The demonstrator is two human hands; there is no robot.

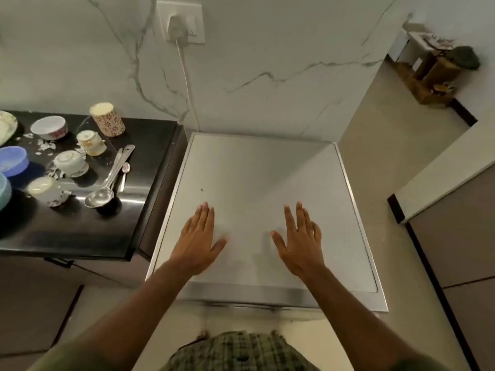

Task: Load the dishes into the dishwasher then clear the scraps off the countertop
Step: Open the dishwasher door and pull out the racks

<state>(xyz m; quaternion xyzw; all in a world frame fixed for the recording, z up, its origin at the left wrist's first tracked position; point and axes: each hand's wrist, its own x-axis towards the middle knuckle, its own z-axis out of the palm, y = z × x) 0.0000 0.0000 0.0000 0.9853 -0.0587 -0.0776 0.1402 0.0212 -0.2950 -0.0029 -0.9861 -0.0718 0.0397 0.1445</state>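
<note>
My left hand (199, 238) and my right hand (300, 243) are stretched out flat, fingers straight, over the grey top of the dishwasher (257, 178), holding nothing. Its door is closed. To the left, the black countertop (80, 226) carries the dishes: a white bowl (49, 127), a blue bowl (13, 160), a floral mug (107, 119), several small white cups (71, 163), a plate (6, 127) at the far left edge, and a large steel spoon (103, 191) with smaller cutlery beside it. White scraps (45, 145) lie scattered among the dishes.
A white plug and cable (184, 73) run down the marble wall behind the dishwasher. A counter edge (428, 183) stands at the right, with beige floor between. A wooden stand (434, 76) sits at the back right. Cabinet fronts lie below the black countertop.
</note>
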